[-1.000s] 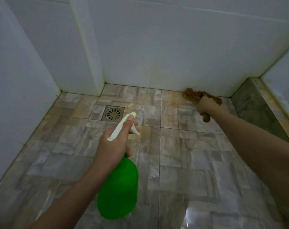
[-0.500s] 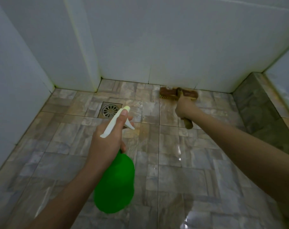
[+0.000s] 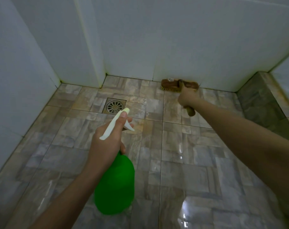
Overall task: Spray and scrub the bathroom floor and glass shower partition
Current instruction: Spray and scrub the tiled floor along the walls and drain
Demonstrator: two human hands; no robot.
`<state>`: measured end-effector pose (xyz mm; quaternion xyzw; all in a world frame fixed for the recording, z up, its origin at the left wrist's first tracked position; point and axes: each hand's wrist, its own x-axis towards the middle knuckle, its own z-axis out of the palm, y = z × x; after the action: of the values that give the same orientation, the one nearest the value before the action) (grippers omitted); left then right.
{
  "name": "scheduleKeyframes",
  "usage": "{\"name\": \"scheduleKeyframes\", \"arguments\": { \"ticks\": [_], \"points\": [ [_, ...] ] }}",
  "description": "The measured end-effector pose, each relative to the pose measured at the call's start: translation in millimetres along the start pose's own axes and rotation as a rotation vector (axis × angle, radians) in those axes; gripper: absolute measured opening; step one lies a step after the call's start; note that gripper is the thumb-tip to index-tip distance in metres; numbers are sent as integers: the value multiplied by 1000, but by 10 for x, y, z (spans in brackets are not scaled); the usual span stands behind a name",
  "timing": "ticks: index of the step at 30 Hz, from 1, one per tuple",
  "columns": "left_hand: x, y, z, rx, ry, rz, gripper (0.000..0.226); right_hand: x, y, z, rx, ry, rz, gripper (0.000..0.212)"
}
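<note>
Gripping a brown scrub brush by its handle with curled fingers of the right hand, bristles down on the floor at the foot of the back wall, long head parallel to it. Clasping a green spray bottle in the left hand, nearer, nozzle aimed toward the drain, left of the scrub brush.

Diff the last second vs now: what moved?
The right hand slid the scrub brush leftward along the foot of the back wall, away from the stone ledge. Nothing taken or released. The left hand holds the green spray bottle as before; both grips unchanged.
</note>
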<state>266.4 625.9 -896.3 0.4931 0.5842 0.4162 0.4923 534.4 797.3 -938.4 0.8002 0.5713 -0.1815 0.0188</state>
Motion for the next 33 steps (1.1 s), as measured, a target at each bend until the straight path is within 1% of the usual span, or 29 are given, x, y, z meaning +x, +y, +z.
{"name": "scheduleKeyframes", "arguments": {
  "ticks": [1, 2, 3, 5, 7, 9, 11, 13, 15, 17, 19, 20, 21, 23, 25, 27, 29, 31, 32, 33],
  "points": [
    [-12, 4, -12, 0, 6, -1, 36, -49, -20, -25, -50, -27, 7, 55],
    [-23, 15, -25, -3, 16, -3, 34, -135, -42, -2, -93, -61, -1, 50],
    [-33, 22, -40, -8, 23, -6, 31, -227, -47, 58, -121, -88, -47, 53],
    [-29, 8, -65, -12, 27, -9, 27, -390, 5, 144, -57, -163, -143, 66],
    [-39, 4, -74, -11, 14, -5, 27, -316, 105, 66, -50, -132, -169, 65],
    [-45, -5, -77, -16, 17, -2, 29, -159, 150, -51, -55, -50, -113, 57],
    [-48, -18, -73, -17, 22, 1, 32, -199, 106, -47, -80, -59, -61, 57],
    [-51, -21, -66, -6, 15, 14, 30, -399, 69, 116, -100, -118, -127, 66],
    [-53, -26, -61, 9, 14, 23, 31, -657, 73, 247, -18, -202, -212, 71],
    [-81, -18, -56, 8, 16, 12, 33, -647, 126, 269, 15, -161, -238, 71],
    [-114, -17, -64, -1, 23, 9, 33, -445, 236, 221, -40, -61, -228, 74],
    [-131, -21, -73, 2, 27, 14, 32, -356, 311, 162, -76, -45, -222, 73],
    [-146, -26, -88, 8, 31, 22, 32, -305, 403, 63, -114, -57, -235, 69],
    [-185, -16, -126, 5, 34, 26, 33, -301, 645, -201, -221, -143, -285, 55],
    [-213, -15, -178, -5, 43, 6, 34, -406, 829, -379, -316, -233, -313, 52],
    [-223, -9, -207, 0, 33, -7, 32, -559, 827, -310, -346, -234, -363, 54],
    [-221, -19, -210, 8, 28, -8, 28, -584, 673, -62, -319, -166, -436, 56],
    [-226, -38, -211, 20, 41, -9, 27, -509, 508, 29, -327, -108, -461, 57],
    [-231, -41, -215, 29, 51, -8, 28, -481, 484, -31, -338, -120, -457, 57],
    [-232, -47, -226, 35, 59, -6, 30, -487, 504, -135, -347, -172, -443, 57]
  ]
}}
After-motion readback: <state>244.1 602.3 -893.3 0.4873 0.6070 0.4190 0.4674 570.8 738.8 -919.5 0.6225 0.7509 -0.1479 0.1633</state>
